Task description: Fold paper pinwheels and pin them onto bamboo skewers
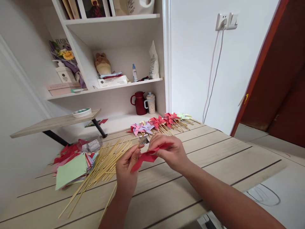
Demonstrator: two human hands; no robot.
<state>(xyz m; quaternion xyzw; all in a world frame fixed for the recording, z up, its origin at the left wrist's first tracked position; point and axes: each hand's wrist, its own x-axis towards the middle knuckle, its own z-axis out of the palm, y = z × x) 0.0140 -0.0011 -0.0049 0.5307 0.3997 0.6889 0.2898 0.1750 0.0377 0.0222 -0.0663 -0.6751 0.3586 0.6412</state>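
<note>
Over the middle of the table, my right hand (pixel 170 151) pinches a folded red paper pinwheel (pixel 146 158). My left hand (pixel 128 165) is closed around a thin wooden stick (pixel 141 140), whose tip pokes up above the fingers near the paper. The pinwheel's left end reaches my left fingers; whether it is joined to the stick is hidden by my hands. Just behind them stands a small clear box (pixel 144 140) with tiny metal pieces. Left of my left hand lie many loose wooden sticks (pixel 105 165).
Finished pinwheels (pixel 157 122) in several colours lie along the table's back edge. Coloured paper sheets (pixel 71 171) and red paper pieces (pixel 71 151) are stacked at left, beside a small raised shelf (pixel 54 122). A red jug (pixel 139 103) and a cup (pixel 150 103) stand behind.
</note>
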